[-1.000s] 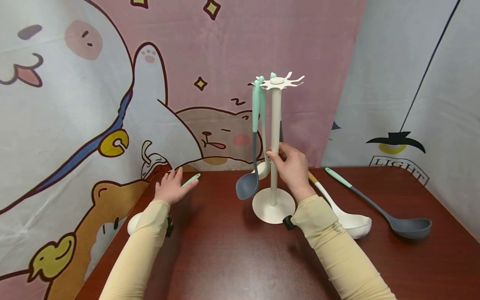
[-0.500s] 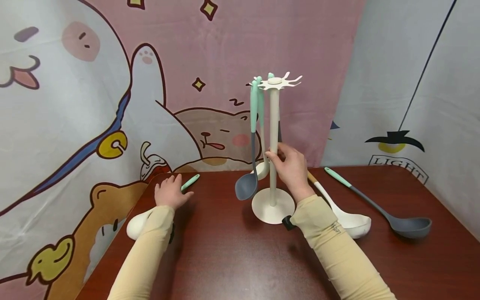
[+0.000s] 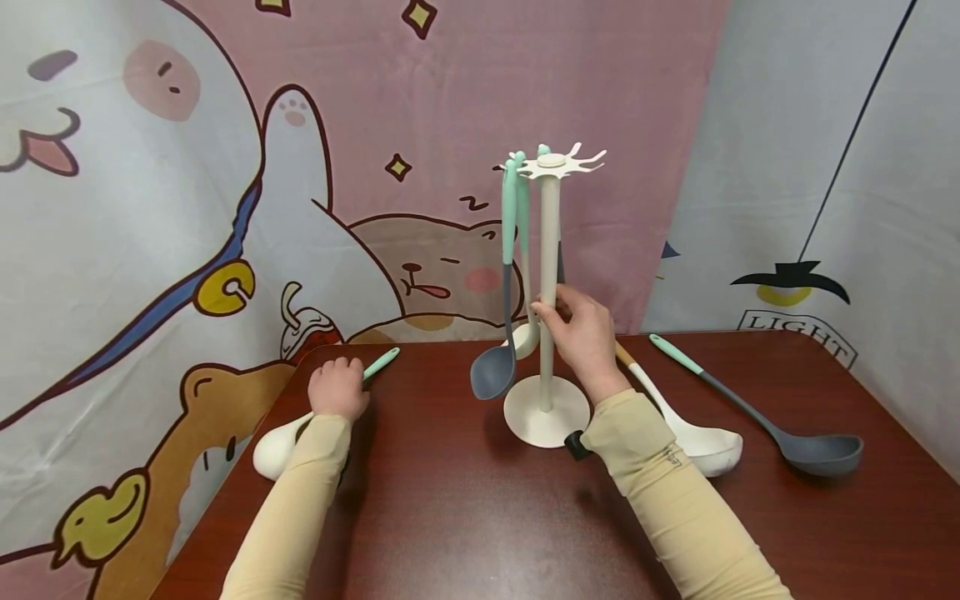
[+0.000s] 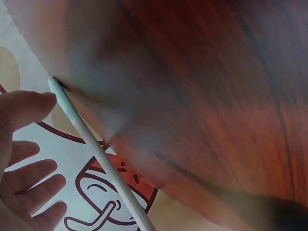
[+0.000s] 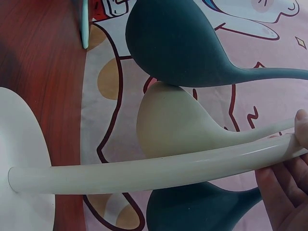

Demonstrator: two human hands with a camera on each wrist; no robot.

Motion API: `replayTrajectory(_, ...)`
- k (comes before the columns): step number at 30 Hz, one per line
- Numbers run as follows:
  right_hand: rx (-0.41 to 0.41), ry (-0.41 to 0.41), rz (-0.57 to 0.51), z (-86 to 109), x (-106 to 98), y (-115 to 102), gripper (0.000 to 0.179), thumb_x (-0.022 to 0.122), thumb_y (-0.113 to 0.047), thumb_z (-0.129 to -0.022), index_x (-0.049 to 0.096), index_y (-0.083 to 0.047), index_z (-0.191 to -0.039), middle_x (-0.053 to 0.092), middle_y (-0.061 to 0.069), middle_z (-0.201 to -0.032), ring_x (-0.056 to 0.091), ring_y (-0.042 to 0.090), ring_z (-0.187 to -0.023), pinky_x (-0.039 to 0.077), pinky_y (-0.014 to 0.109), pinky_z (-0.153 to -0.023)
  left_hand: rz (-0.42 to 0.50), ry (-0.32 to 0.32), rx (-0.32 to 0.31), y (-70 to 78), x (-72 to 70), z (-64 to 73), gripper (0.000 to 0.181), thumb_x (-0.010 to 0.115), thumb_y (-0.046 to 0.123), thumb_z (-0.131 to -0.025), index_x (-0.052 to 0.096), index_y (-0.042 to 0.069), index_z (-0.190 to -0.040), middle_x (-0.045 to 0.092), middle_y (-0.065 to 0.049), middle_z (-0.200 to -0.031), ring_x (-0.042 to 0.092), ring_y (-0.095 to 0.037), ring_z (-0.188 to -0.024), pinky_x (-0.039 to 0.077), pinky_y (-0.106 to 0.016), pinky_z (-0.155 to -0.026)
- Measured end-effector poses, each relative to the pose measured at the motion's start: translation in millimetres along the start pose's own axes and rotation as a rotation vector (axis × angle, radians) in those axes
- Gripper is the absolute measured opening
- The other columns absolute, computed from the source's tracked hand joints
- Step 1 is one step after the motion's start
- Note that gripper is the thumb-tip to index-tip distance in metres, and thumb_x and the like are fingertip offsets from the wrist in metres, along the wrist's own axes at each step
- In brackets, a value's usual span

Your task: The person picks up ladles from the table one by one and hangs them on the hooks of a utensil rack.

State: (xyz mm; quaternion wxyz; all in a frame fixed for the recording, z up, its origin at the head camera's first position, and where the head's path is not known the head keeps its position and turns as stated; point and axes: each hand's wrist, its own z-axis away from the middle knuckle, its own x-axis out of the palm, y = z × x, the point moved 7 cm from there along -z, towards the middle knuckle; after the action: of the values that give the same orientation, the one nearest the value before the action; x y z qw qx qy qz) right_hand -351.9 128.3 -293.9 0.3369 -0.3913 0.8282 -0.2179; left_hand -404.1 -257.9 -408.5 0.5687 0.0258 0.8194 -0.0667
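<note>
Looks half done: three utensils [image 3: 492, 372] hang centre frame, three ladles [image 3: 821, 456] on bench [image 3: 450, 508]. Right hand [image 3: 587, 333] pinches rack pole [image 3: 550, 250]; left hand [image 3: 337, 390], fingers spread, by lower-left white ladle [image 3: 274, 450].

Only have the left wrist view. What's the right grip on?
Observer: Right grip holds the post of a white stand.
Operator: Anything hanging there?
Observer: Yes, a grey spoon hangs from its top by a mint handle.
Operator: I see a mint-ended utensil, but its far end is out of frame. What's there?
Observer: A white rounded head, by the left edge of the table.
</note>
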Motion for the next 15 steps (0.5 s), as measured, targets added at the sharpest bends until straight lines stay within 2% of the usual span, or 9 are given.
replayTrajectory(7, 0.002, -0.003, -0.005, 0.6, -0.5, 0.1, 0.024, 0.076, -0.03, -0.089, 0.074, -0.01, -0.1, 0.073, 0.007, -0.085, 0.068, 0.023, -0.076, 0.052, 0.04, -0.065, -0.009, 0.007, 0.005, 4.8, 1.1, -2.5, 0.008, 0.065, -0.004, -0.082, 0.062, -0.004, -0.089, 0.058, -0.021, -0.081, 0.058, -0.041, -0.08, 0.051, -0.053, -0.065)
replayTrajectory(15, 0.004, -0.009, -0.007, 0.3, 0.7, 1.0, 0.023, 0.076, -0.03, -0.089, 0.074, -0.01, -0.101, 0.073, 0.007, -0.087, 0.068, 0.023, -0.077, 0.051, 0.038, -0.063, -0.082, -0.027, 0.016, 4.4, 8.4, -4.6, 0.005, 0.062, -0.005, -0.087, 0.067, -0.005, -0.087, 0.059, -0.019, -0.077, 0.059, -0.038, -0.076, 0.052, -0.052, -0.061)
